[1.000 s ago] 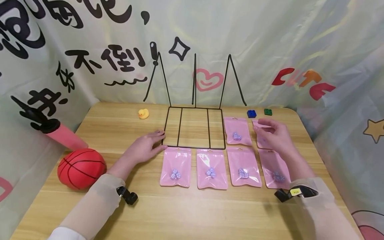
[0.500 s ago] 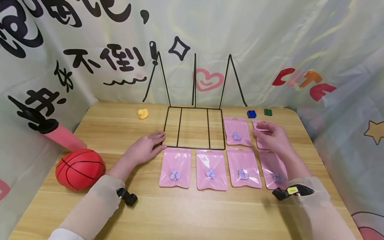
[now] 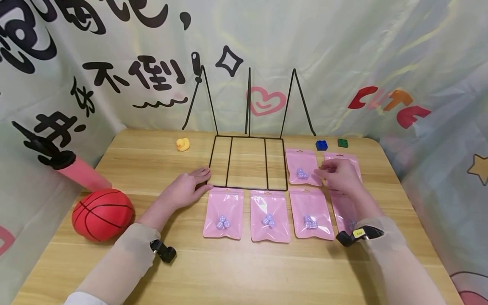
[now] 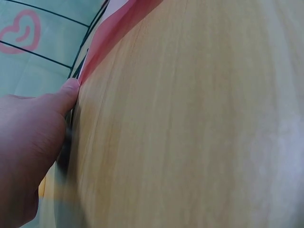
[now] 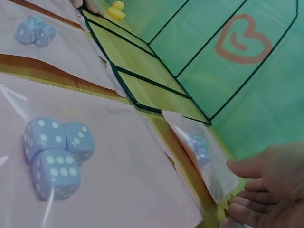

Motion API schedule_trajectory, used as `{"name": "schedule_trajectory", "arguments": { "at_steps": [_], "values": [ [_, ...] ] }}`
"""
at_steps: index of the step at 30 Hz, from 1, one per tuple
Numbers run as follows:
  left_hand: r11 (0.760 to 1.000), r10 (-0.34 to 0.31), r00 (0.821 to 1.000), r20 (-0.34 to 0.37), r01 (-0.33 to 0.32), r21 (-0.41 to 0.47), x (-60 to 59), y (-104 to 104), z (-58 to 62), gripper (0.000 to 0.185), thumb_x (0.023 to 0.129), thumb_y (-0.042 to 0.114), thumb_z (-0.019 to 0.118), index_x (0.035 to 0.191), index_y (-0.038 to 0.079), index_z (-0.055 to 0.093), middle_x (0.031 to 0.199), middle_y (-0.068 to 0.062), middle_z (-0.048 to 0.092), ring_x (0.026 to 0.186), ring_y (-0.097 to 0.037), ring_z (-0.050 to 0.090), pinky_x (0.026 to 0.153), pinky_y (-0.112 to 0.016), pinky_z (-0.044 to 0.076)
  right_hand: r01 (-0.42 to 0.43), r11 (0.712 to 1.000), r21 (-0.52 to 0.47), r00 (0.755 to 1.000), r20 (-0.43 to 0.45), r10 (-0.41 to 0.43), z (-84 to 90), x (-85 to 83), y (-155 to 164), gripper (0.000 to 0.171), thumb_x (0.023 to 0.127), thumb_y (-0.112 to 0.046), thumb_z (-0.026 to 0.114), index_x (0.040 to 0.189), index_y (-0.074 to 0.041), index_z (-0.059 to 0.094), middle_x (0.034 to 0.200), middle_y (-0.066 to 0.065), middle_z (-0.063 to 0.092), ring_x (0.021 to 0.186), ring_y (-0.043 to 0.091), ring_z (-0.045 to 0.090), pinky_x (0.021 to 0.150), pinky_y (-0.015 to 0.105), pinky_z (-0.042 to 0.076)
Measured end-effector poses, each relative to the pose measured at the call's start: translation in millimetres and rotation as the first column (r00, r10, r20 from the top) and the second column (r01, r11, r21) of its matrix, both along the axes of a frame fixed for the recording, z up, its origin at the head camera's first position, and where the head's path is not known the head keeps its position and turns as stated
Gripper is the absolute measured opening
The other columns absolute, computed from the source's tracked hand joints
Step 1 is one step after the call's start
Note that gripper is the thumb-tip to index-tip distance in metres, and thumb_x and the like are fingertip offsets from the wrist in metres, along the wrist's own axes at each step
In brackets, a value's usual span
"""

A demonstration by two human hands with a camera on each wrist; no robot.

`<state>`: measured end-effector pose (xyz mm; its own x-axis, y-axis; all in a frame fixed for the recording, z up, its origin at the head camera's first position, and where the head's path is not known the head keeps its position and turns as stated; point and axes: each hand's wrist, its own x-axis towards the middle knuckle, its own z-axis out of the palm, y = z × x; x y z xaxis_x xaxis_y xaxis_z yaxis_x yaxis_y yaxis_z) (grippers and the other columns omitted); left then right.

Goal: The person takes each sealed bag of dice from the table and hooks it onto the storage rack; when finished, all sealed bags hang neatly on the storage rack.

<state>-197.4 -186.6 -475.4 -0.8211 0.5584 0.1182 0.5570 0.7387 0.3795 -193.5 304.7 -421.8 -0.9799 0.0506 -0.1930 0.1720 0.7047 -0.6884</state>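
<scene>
Wooden table carries a black wire rack, base flat, uprights against the backdrop. Left hand lies flat, fingers straight, tips touching the rack's near-left corner. Right hand hovers with loosely curled fingers, holding nothing, over the far-right pink pouch. Right wrist view alone shows the lilac dice inside a nearer pouch.

You're on a tabletop of pale wood, matt with straight grain. Pouches, lower centre: glossy pink plastic, clear fronts, smooth lilac dice inside. Rack, centre: thin black metal wire. Ball, lower left: red rubber, slight sheen. Backdrop along the top: wrinkled, shiny cloth. Sleeves: sheer beige fabric.
</scene>
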Motion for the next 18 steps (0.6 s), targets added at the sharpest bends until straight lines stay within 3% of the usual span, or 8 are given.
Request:
{"name": "schedule_trajectory", "arguments": {
  "at_steps": [3, 6, 10, 13, 18],
  "values": [
    [1.000, 0.003, 1.000, -0.002, -0.003, -0.008, -0.1, -0.2, -0.4, 0.053, 0.107, 0.036, 0.067, 0.145, 0.000, 0.060, 0.154, -0.018, 0.051, 0.147, -0.034, 0.046, 0.120, -0.051, 0.039, 0.008, 1.000, -0.002, 1.000, 0.029, -0.008, -1.7, -5.1, -4.5, 0.049, 0.101, -0.026, 0.075, 0.137, 0.005, 0.062, 0.124, 0.024, 0.062, 0.106, 0.037, 0.056, 0.086, 0.040, 0.059],
    [1.000, 0.006, 1.000, 0.007, -0.006, -0.019, 0.3, -0.2, -0.8, 0.054, 0.107, 0.038, 0.065, 0.146, 0.001, 0.059, 0.156, -0.017, 0.049, 0.148, -0.034, 0.044, 0.121, -0.050, 0.037, 0.080, 0.994, -0.077, 0.993, 0.096, -0.072, -3.8, -9.1, -9.2, 0.052, 0.099, -0.023, 0.078, 0.138, 0.005, 0.058, 0.128, 0.023, 0.058, 0.111, 0.038, 0.053, 0.095, 0.044, 0.053],
    [1.000, 0.009, 1.000, 0.017, -0.008, -0.017, 0.7, -0.6, -1.2, 0.054, 0.107, 0.038, 0.065, 0.146, 0.001, 0.059, 0.156, -0.017, 0.048, 0.148, -0.034, 0.043, 0.121, -0.051, 0.036, 0.138, 0.985, -0.101, 0.983, 0.140, -0.123, -6.1, -13.9, -13.4, 0.055, 0.096, -0.020, 0.081, 0.137, 0.006, 0.056, 0.123, 0.022, 0.057, 0.105, 0.034, 0.054, 0.083, 0.037, 0.053],
    [1.000, 0.011, 1.000, 0.014, -0.011, -0.006, 0.3, -1.4, -1.5, 0.053, 0.107, 0.036, 0.067, 0.145, 0.000, 0.060, 0.155, -0.017, 0.049, 0.147, -0.034, 0.044, 0.120, -0.052, 0.037, 0.126, 0.991, -0.042, 0.984, 0.131, -0.119, -7.1, -17.2, -15.0, 0.056, 0.097, -0.021, 0.080, 0.138, 0.009, 0.056, 0.117, 0.023, 0.058, 0.097, 0.032, 0.056, 0.072, 0.033, 0.053],
    [1.000, 0.006, 1.000, 0.003, -0.006, 0.001, -1.0, -1.4, -1.9, 0.053, 0.106, 0.037, 0.067, 0.145, 0.000, 0.061, 0.155, -0.017, 0.050, 0.147, -0.035, 0.045, 0.119, -0.052, 0.038, 0.168, 0.986, -0.013, 0.972, 0.168, -0.163, -5.1, -20.2, -17.3, 0.057, 0.100, -0.024, 0.077, 0.140, 0.009, 0.054, 0.120, 0.024, 0.058, 0.100, 0.035, 0.057, 0.078, 0.036, 0.053]
  ]
}}
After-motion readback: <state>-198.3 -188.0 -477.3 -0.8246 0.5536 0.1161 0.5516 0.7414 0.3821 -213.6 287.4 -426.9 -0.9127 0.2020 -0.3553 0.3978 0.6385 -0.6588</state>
